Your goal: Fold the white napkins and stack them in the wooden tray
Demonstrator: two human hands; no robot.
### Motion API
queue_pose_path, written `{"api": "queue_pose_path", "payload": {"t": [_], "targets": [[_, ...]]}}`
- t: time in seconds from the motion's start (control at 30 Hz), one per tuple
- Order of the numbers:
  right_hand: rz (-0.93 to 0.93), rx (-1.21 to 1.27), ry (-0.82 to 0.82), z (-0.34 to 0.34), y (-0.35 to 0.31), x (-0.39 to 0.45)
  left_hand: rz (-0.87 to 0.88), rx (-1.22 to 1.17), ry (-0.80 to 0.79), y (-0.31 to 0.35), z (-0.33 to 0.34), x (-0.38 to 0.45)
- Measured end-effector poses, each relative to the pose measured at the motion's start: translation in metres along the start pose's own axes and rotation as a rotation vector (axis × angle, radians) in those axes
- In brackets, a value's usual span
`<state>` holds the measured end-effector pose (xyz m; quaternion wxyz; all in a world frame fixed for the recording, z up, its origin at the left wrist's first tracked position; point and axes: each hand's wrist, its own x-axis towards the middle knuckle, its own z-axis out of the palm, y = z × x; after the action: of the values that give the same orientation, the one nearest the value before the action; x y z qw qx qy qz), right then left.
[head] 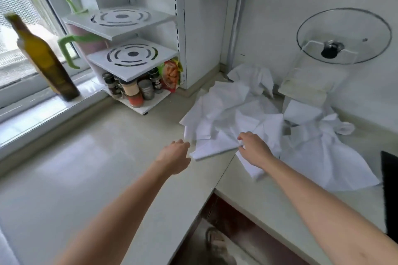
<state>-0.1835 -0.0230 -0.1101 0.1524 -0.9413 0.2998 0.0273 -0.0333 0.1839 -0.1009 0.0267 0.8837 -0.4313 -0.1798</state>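
Pale L-shaped surface (107,157) in a kitchen corner, window along its far-left edge. White napkins (232,114), unfolded, heaped just beyond both hands. Right hand (255,148): fingers (241,143) curled, pinching napkin cloth. Left hand (174,155): fingers (183,142) loosely curled, just left of the heap's near corner; contact cannot be told. Far left of the fingers: olive bottle (45,60), blurred; two-tier rack (129,58) with spice jars (133,90). Beyond the right fingers: glass lid (343,35) on the wall, pale tray (305,88) partly covered by cloth. Dark object (389,196) cut off at right edge.
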Motion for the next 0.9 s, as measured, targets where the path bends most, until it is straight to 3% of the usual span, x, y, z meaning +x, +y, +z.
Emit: {"api": "queue_pose_path", "payload": {"t": [0.07, 0.27, 0.33, 0.47, 0.5, 0.57, 0.7, 0.9], "targets": [[-0.143, -0.133, -0.019, -0.006, 0.000, 0.043, -0.049, -0.054, 0.018, -0.001, -0.004, 0.021], [-0.822, -0.686, -0.125, -0.027, -0.024, 0.159, -0.207, -0.133, 0.036, 0.000, -0.007, 0.056], [-1.052, -0.778, -0.079, -0.017, -0.034, 0.197, -0.248, -0.149, 0.052, -0.003, -0.008, 0.064], [-1.172, -1.016, -0.175, -0.004, -0.046, 0.224, -0.295, -0.195, 0.079, -0.006, -0.008, 0.069], [-1.102, -0.947, -0.235, -0.007, -0.047, 0.226, -0.295, -0.217, 0.093, -0.006, -0.009, 0.069], [-1.019, -0.571, -0.267, -0.018, -0.056, 0.228, -0.278, -0.327, 0.156, -0.009, -0.016, 0.069], [-0.928, 0.117, -0.295, -0.075, -0.097, 0.223, -0.259, -0.763, 0.339, -0.015, -0.054, 0.060], [-0.979, 0.528, -0.488, -0.139, -0.173, 0.177, -0.155, -1.117, 0.591, -0.043, -0.124, 0.016]]}}
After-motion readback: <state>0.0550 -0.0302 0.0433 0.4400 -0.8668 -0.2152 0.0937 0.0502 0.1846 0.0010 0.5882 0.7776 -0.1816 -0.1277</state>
